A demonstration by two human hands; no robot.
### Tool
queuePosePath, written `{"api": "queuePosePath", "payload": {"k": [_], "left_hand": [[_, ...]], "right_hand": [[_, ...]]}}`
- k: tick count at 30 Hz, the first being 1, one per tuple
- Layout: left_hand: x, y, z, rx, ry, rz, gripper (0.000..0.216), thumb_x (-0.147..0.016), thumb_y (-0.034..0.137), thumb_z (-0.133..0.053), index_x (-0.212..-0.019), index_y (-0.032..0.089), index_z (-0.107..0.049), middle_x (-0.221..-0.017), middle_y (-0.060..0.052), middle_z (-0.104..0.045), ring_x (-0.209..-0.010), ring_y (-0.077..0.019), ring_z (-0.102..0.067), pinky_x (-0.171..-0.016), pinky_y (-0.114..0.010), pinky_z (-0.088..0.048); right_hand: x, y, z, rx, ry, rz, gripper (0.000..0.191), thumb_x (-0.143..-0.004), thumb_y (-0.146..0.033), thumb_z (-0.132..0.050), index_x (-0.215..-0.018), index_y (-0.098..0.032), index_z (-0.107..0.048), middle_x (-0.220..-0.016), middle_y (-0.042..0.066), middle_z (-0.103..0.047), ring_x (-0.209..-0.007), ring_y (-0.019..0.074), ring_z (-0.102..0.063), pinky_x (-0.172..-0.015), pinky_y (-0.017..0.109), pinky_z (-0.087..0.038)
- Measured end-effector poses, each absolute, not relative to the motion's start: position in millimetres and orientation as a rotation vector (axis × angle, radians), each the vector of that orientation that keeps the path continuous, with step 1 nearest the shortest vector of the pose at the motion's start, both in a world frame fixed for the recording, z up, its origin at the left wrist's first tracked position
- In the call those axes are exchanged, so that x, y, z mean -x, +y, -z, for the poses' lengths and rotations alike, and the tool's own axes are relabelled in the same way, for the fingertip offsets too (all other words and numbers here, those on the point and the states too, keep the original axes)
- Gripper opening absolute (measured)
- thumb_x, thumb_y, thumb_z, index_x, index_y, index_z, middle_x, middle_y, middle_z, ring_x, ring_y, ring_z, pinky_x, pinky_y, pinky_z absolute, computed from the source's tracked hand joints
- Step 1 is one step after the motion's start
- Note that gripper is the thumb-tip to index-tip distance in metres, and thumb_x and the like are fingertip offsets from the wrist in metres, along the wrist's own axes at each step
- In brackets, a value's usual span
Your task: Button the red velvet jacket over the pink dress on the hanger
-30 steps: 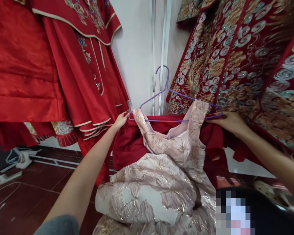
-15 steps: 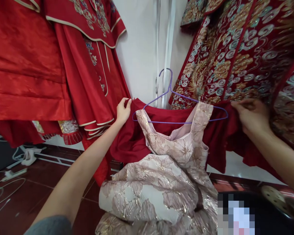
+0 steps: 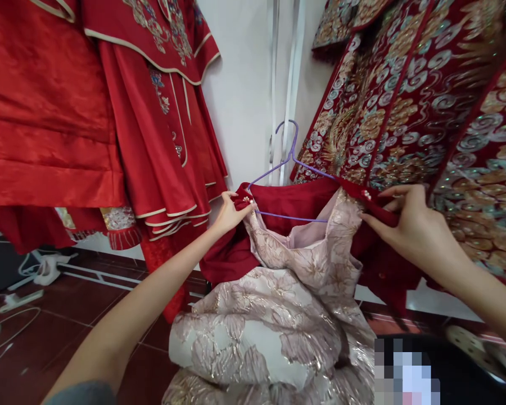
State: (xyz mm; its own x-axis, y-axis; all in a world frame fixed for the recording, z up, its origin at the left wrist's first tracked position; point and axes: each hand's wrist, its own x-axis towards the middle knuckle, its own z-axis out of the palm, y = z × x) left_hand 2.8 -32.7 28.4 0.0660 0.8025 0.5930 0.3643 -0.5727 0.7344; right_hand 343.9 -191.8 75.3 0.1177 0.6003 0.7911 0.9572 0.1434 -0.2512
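A pale pink dress (image 3: 257, 326) with gold floral brocade hangs by its straps on a purple hanger (image 3: 293, 152). A dark red shawl-like cloth (image 3: 295, 197) passes behind the dress neckline, its ends falling on either side. My left hand (image 3: 230, 215) pinches the shawl at the left strap, beside a small beaded ornament (image 3: 247, 200). At the right strap, my right hand (image 3: 411, 228) grips the shawl's other edge, fingers bent around the fabric. A second beaded ornament (image 3: 366, 195) shows there. Both shawl edges now lie over the hanger's shoulders.
Red garments (image 3: 152, 129) with cream piping hang at the left. Heavily embroidered red robes (image 3: 396, 112) hang at the right. A white pole (image 3: 293, 73) stands behind the hanger. White cables (image 3: 21, 332) lie on the tiled floor, and a blurred patch covers the lower right.
Both hands have moved inward, bringing the shawl edges from out at the sides onto the dress straps. The beaded ornaments have come into sight. The dress stays on its hanger.
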Motion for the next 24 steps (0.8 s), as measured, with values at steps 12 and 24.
{"api": "queuePosePath", "payload": {"k": [12, 24], "left_hand": [[11, -13, -67, -2.513, 1.279, -1.333, 0.028, -0.083, 0.045, -0.054, -0.077, 0.019, -0.063, -0.085, -0.004, -0.063, -0.081, -0.0195, -0.057, -0.077, -0.029, -0.042], [7, -71, -74, -2.574, 1.872, -1.217, 0.021, -0.083, 0.043, -0.052, -0.078, 0.023, -0.059, -0.080, -0.005, -0.066, -0.077, -0.0235, -0.062, -0.062, -0.028, -0.032]], "right_hand": [[-374, -143, -75, 1.887, -1.564, 0.120, 0.028, -0.084, -0.049, -0.053, -0.078, -0.022, -0.060, -0.077, 0.005, -0.066, -0.071, 0.0210, -0.058, -0.066, 0.028, -0.039], [-251, -143, -74, 1.590, -1.758, -0.342, 0.025, -0.089, -0.036, -0.044, -0.087, -0.017, -0.061, -0.092, 0.008, -0.069, -0.085, 0.0220, -0.063, -0.075, 0.027, -0.045]]}}
